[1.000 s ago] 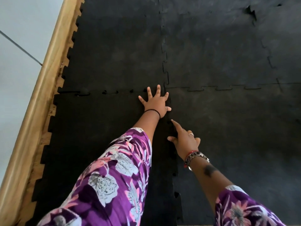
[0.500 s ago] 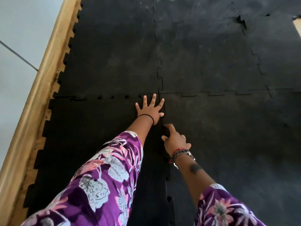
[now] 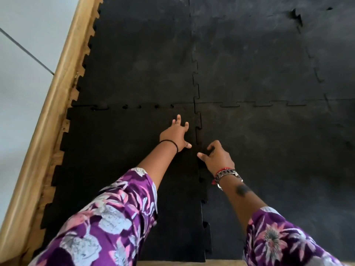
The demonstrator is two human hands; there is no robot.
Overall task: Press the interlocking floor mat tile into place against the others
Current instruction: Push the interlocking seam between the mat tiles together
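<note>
A black interlocking mat tile (image 3: 119, 150) lies at the near left, its toothed edges meeting the tile beyond it (image 3: 138, 60) and the tile to its right (image 3: 278, 150). Small gaps show along its far seam (image 3: 140, 106), and the right seam (image 3: 199, 131) has raised teeth. My left hand (image 3: 175, 134) rests flat on the tile near its far right corner, fingers spread. My right hand (image 3: 217, 157) sits over the right seam, fingers curled down onto the joint. Neither hand holds anything.
A wooden border (image 3: 44, 116) runs diagonally along the left, beside a pale tiled floor (image 3: 21, 73). More black tiles cover the floor to the right and far side, with a lifted seam (image 3: 296, 16) at the far right. Purple floral sleeves cover both forearms.
Both hands have pulled back toward me along the right seam. My left hand has left the far corner, and my right fingers have curled from pointing onto the joint.
</note>
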